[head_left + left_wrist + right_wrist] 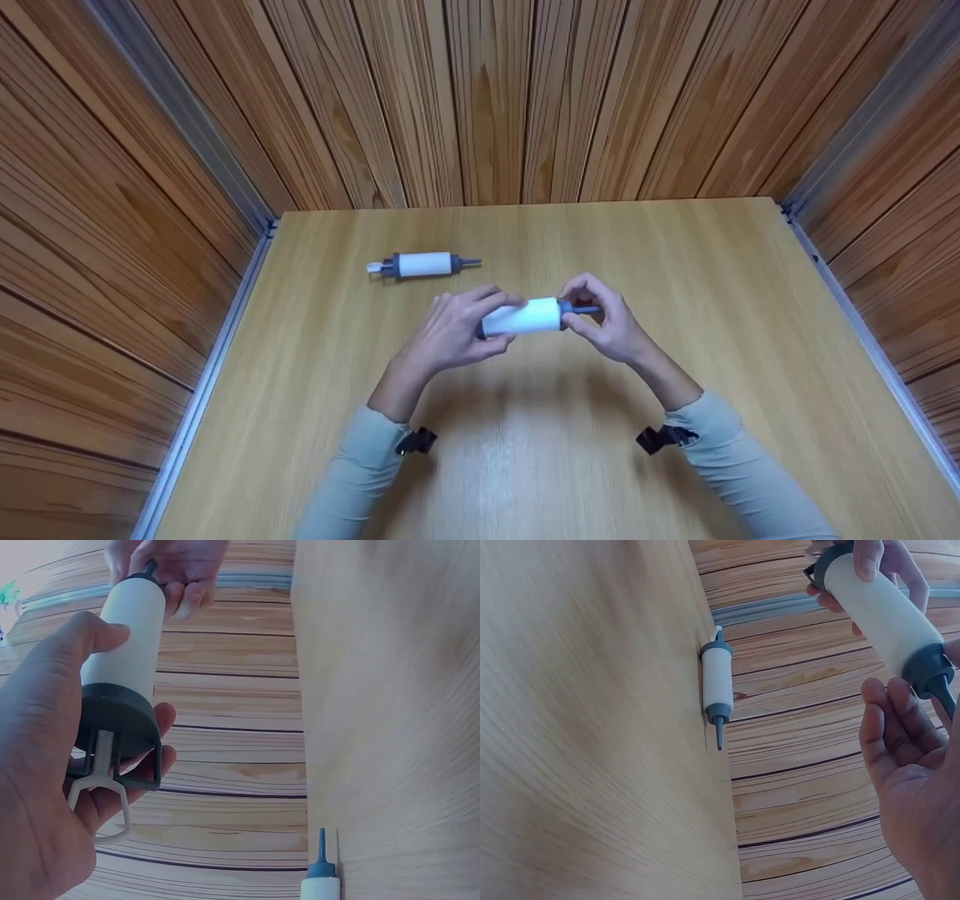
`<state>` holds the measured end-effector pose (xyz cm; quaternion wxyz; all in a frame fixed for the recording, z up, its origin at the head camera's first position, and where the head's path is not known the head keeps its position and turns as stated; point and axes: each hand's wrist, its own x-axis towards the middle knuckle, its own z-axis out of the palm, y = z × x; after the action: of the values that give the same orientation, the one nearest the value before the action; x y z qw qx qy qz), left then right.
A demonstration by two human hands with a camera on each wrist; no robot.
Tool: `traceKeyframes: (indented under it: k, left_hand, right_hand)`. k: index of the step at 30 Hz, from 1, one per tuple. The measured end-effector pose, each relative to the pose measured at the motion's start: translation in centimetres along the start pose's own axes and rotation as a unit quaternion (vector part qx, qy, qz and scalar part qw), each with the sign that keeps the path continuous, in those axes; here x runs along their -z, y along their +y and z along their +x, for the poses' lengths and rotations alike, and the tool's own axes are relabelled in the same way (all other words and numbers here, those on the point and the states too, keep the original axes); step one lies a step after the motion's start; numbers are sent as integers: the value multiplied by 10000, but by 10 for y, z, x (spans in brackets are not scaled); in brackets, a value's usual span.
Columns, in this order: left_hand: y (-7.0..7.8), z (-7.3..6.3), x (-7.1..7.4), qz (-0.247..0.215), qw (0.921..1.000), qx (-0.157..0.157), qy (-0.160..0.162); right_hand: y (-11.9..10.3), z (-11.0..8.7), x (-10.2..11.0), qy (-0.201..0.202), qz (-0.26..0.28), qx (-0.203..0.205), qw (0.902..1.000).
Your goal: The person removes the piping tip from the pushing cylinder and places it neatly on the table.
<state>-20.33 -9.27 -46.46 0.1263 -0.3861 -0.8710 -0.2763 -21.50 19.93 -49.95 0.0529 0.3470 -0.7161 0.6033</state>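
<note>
"White dispenser: where, and how held?"

"Above the surface; left hand grips barrel, right hand pinches nozzle collar. Probably light, stiff, slippery: hold mid-barrel, sparing the slender nozzle."

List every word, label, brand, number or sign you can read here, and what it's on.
None readable in any view.
Held tube: visible white side is plain.
Second tube: no lettering shows.
Black wrist pieces: too small to tell.
</note>
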Motion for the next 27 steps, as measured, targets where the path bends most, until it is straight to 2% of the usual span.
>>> traceKeyframes:
  k: [3,8,20,27]
  left_hand:
    - [1,0,1,72,9999,-61,40]
    - [3,-1,2,24,10000,30,-16]
    - [1,-1,2,-236,9995,175,-71]
    - [0,-2,-1,-281,9995,144,-56]
  right_hand:
    - [1,0,0,-28,128,169,9998]
    - [2,0,2,-70,121,337,9993]
    - [-5,-2,4,-254,11,324,9992]
    - [-3,-3,3,-133,-58,190,9997]
